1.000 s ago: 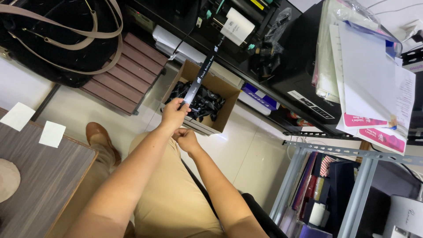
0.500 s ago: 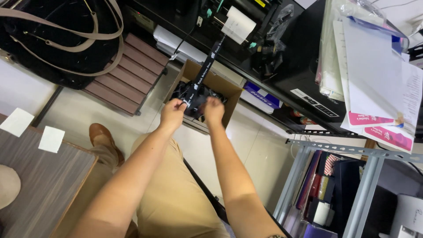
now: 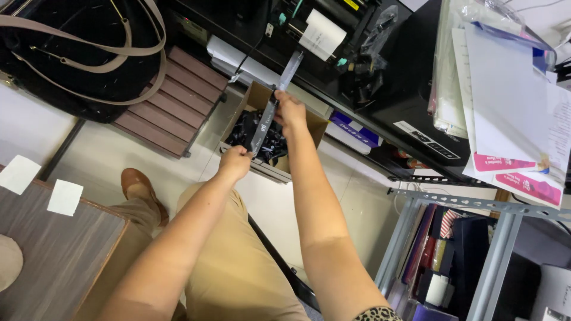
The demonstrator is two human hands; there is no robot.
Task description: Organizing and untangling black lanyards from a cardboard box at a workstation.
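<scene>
Between both hands (image 3: 235,161): black ribbon (image 3: 264,122).

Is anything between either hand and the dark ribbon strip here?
Nothing visible. The left hand pinches the strip's lower end, the right hand grips it higher up, above the cardboard box of dark pieces.

Black handbag (image 3: 71,53) is running off the upper-left edge. Strip (image 3: 270,116) is hiding part of the box's dark contents (image 3: 267,142). Papers (image 3: 511,101) are getting cropped at right.
</scene>
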